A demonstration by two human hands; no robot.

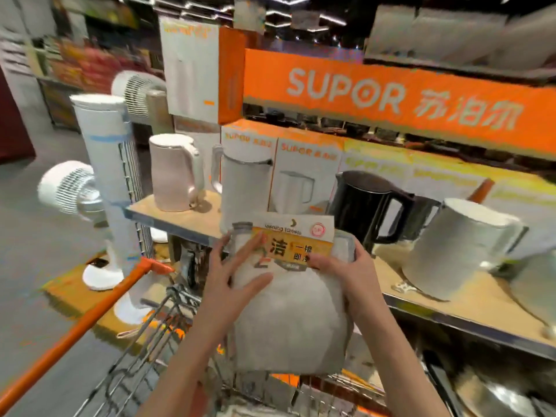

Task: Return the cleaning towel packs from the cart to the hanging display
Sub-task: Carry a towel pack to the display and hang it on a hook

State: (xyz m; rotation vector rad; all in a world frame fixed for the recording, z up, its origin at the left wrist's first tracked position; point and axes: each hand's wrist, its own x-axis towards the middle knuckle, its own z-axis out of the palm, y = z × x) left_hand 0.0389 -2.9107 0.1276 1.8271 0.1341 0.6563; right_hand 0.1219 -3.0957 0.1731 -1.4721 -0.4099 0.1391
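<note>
Towel pack [288, 320] held upright above the cart [156, 326], long axis vertical, card header [296, 240] uppermost. Left hand [237, 278] lies flat, fingers spread, against the pack's front left face — pressing rather than clenched; right hand [343, 269] grips the right edge beside the header. No hanging display is in view. Directly behind stand kettles [174, 173] on a shelf [451, 299] — probably the nearest obstacles to any forward swing. Fans [102, 182] stand well left.

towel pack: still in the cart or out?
Out. The towel pack is lifted above the cart, left hand flat on its front, right hand gripping its right edge by the label.
</note>
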